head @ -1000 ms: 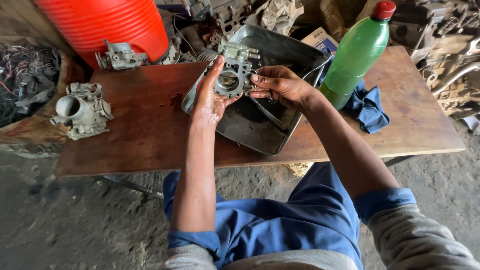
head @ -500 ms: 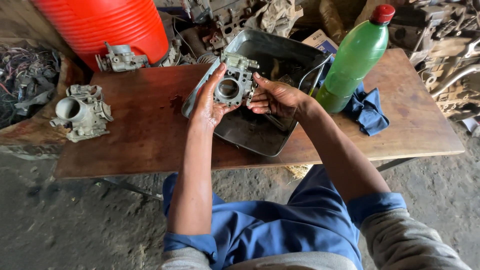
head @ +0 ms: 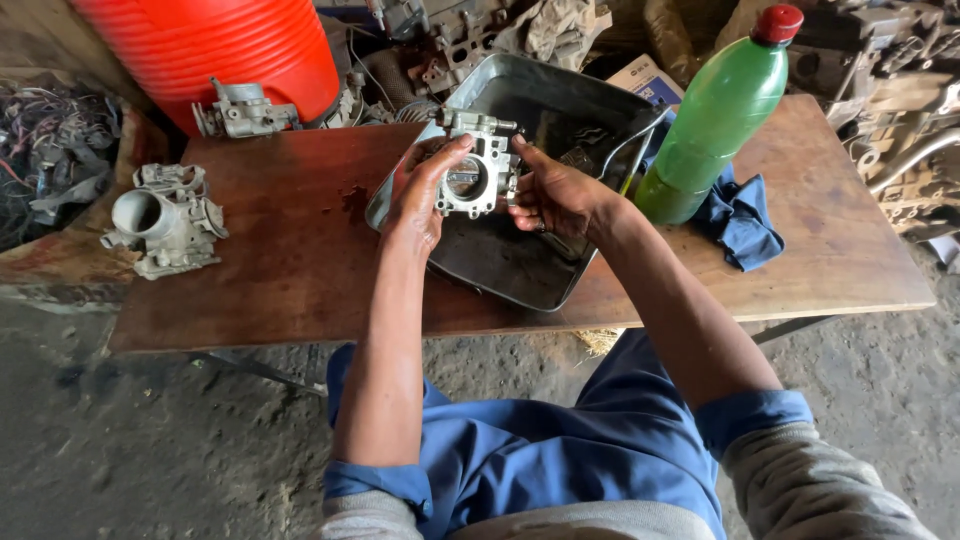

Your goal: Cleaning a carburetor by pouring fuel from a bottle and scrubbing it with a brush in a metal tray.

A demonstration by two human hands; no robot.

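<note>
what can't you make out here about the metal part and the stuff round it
- Back face of the throttle body, head view: turned away, and the left hand and right hand cover its sides.
- Metal tray contents: dark, partly behind the hands.
- Orange barrel: cut off by the top edge.
- Green bottle contents: cannot tell.

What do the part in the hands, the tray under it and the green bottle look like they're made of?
The part: probably cast metal, dull grey and rough, with a round bore. The tray: sheet metal, thin bent rim with a dark, greasy sheen. The green bottle: likely plastic, see-through green, with a red cap.
</note>
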